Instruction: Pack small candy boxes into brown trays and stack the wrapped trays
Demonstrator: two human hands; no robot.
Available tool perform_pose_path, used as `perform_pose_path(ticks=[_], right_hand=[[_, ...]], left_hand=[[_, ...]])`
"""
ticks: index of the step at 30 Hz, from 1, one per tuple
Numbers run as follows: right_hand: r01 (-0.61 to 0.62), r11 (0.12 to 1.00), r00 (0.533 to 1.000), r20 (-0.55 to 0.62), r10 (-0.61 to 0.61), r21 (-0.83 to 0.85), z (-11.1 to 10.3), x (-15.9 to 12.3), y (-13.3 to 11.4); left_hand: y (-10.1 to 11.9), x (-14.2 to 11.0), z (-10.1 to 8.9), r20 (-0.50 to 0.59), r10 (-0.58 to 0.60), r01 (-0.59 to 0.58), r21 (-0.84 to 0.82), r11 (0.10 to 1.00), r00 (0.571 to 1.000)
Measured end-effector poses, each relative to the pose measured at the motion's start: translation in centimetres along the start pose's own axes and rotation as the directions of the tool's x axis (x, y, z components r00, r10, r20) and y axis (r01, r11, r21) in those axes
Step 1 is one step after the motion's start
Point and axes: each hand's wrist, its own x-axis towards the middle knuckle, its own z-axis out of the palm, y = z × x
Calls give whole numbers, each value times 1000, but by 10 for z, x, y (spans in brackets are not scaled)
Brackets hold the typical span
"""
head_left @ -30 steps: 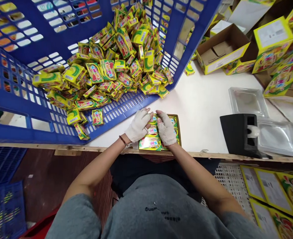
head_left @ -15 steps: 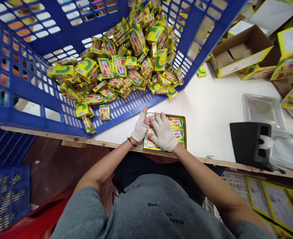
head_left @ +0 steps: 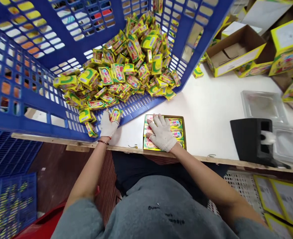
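My left hand (head_left: 108, 124), in a white fingerless glove, is closed on a small yellow-green candy box (head_left: 116, 114) at the front edge of the blue crate (head_left: 136, 108). Behind it, a heap of similar small boxes (head_left: 134, 78) fills the crate's middle. My right hand (head_left: 161, 132), gloved the same way, lies with its fingers stretched out over rows of candy boxes (head_left: 177, 134) in an open carton (head_left: 185, 132). The palm and fingers cover the carton's middle and part of its left side.
A black tape dispenser (head_left: 251, 141) stands at the table's right front, beside clear plastic trays (head_left: 263, 106). Brown-lined open cartons (head_left: 236, 54) are stacked at the back right. The wooden table edge (head_left: 126, 150) runs before me. Another blue crate (head_left: 12, 199) is low on the left.
My left hand has moved left from the carton to the crate's front edge and taken hold of a small candy box. My right hand stays on the carton's contents.
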Motion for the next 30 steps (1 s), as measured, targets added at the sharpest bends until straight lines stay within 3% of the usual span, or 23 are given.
perform_pose_path(ticks=[3,5,8,11,14,16,20,22,26,28,30], right_hand=[[-2,988,986,-165,28,153,-10,0,8],[43,957,963,-267,37,287,-26,-1,15],[14,898,975,-204,85,439,-56,-8,32],[-141,881,971,-109,212,452,-75,-27,52],[-270,868,932,-113,344,418,-71,-51,64],[-291,879,924,-127,361,377,-59,-62,64],[-167,971,965,-175,196,168,-34,-70,56],[-99,995,983,-152,100,11,-26,-71,53],[-33,977,997,-72,19,-210,-17,-68,46],[-6,970,999,-51,-6,-244,-14,-67,42],[16,969,999,-46,-28,-245,-12,-65,39]], left_hand=[[52,-16,19,75,123,-117,-79,990,990],[95,-29,34,193,338,-310,-161,937,921],[145,-45,54,283,580,-519,-263,813,764],[160,-51,69,310,623,-588,-207,782,718],[149,-52,79,339,592,-613,-54,788,731],[140,-55,83,344,566,-602,-3,798,749],[135,-59,85,301,573,-585,-60,809,762],[132,-49,81,250,573,-562,-121,818,781],[108,19,60,-50,447,-449,-33,893,893],[87,67,46,-189,300,-295,54,954,935],[67,111,33,-232,159,-143,87,986,960]])
